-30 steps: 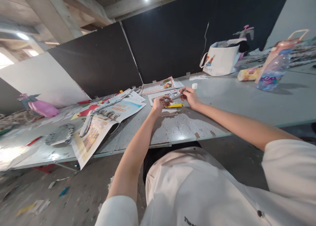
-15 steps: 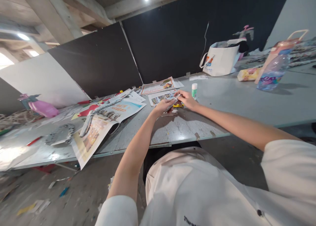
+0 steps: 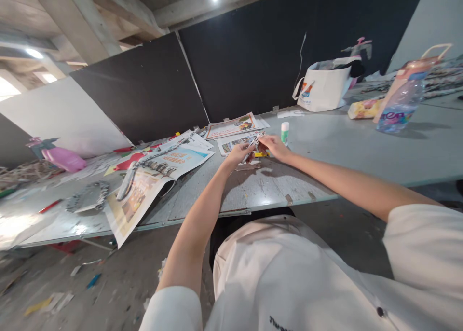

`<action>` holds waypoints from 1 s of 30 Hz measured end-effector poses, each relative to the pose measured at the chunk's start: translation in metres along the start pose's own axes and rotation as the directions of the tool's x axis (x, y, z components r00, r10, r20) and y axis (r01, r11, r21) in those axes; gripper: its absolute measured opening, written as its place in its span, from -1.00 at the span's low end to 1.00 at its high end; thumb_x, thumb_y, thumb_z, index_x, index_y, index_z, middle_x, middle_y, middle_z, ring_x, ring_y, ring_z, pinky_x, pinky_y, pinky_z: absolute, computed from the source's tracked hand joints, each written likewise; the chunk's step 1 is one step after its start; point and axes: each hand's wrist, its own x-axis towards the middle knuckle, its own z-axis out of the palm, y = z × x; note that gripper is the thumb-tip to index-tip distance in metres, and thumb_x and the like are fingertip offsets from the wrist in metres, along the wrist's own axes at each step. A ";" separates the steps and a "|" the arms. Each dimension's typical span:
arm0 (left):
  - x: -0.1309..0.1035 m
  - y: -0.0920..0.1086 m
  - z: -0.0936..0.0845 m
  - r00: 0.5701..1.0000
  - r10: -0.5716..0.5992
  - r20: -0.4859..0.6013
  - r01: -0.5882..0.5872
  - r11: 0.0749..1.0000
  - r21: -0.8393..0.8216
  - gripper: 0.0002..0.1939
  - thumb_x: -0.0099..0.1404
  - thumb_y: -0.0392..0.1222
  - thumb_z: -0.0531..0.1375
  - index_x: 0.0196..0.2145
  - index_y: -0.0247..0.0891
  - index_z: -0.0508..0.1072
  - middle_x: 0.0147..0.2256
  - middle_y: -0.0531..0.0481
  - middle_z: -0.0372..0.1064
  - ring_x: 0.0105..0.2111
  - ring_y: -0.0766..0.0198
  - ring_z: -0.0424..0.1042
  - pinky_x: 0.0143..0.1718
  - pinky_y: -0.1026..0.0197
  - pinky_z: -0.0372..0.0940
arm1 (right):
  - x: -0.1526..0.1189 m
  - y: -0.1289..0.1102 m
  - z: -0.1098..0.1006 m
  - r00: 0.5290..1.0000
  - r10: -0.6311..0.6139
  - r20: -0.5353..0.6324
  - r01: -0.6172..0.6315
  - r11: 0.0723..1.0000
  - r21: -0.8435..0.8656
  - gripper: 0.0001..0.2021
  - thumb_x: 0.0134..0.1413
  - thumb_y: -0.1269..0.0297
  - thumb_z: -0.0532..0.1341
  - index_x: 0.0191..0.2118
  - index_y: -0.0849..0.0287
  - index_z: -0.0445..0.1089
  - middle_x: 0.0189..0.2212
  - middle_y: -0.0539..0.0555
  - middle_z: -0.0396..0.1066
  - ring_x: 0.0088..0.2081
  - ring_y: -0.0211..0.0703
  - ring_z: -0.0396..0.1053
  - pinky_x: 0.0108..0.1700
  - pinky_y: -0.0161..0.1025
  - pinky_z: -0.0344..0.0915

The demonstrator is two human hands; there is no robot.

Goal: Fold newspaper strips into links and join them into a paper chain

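Near the table's edge, my left hand [image 3: 240,153] is closed around thin folded paper strips [image 3: 257,139], whitish with dark print. My right hand [image 3: 275,146] pinches the same strips at their other side, its fingertips close to the left ones. Beneath the hands a yellow object [image 3: 261,154] shows in part; its kind is hidden. A glue stick [image 3: 285,133] with a white cap and green label stands upright just beyond my right hand. Printed sheets [image 3: 227,146] lie flat behind my hands, and small paper scraps [image 3: 249,166] rest on the table below them.
Left of my arms, a magazine [image 3: 135,196] hangs over the table edge, with a grey twisted paper rope [image 3: 127,179] on it. A pink spray bottle [image 3: 65,158] stands far left. On the right are a white bag [image 3: 321,87] and a water bottle [image 3: 400,104].
The paper strips between my hands have turned and now stick up more, fanned apart. My right hand has shifted slightly down. The things on the table have stayed in place.
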 end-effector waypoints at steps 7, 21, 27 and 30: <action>-0.001 0.001 0.000 1.000 0.003 -0.005 -0.003 0.999 0.032 -0.55 0.45 0.22 0.37 -0.33 -0.26 0.59 -0.53 0.02 0.47 -0.53 0.33 0.41 -0.38 0.29 0.26 | -0.003 -0.005 0.000 0.999 -0.035 -0.013 0.033 0.995 -0.094 -0.23 0.30 -0.58 0.17 -0.55 0.06 0.40 -0.54 0.07 0.44 -0.44 -0.11 0.34 -0.28 -0.14 0.28; 0.001 0.002 0.002 0.994 -0.112 -0.007 0.111 0.992 -0.056 -0.48 0.51 0.20 0.33 -0.42 -0.28 0.53 -0.62 0.04 0.35 -0.60 0.36 0.27 -0.42 0.26 0.20 | 0.010 0.014 -0.005 0.978 0.012 -0.209 -0.013 1.000 -0.004 -0.24 0.30 -0.57 0.20 -0.57 0.05 0.37 -0.60 0.07 0.38 -0.51 -0.14 0.27 -0.36 -0.13 0.24; 0.003 -0.001 0.002 0.996 -0.088 0.034 0.090 0.994 -0.069 -0.47 0.55 0.20 0.30 -0.42 -0.29 0.53 -0.62 0.00 0.39 -0.60 0.36 0.32 -0.44 0.28 0.21 | 0.013 0.016 -0.005 0.947 0.062 -0.316 -0.029 0.994 0.109 -0.29 0.34 -0.48 0.23 -0.55 0.05 0.37 -0.60 0.05 0.37 -0.53 -0.19 0.21 -0.41 -0.17 0.19; 0.003 -0.001 0.001 0.998 -0.053 0.044 0.055 0.998 -0.043 -0.45 0.53 0.25 0.30 -0.40 -0.29 0.56 -0.62 0.01 0.40 -0.60 0.36 0.31 -0.43 0.28 0.21 | 0.005 0.011 -0.001 0.971 0.027 -0.237 -0.002 0.995 0.102 -0.32 0.28 -0.45 0.33 -0.55 0.06 0.37 -0.59 0.02 0.37 -0.52 -0.21 0.21 -0.40 -0.17 0.17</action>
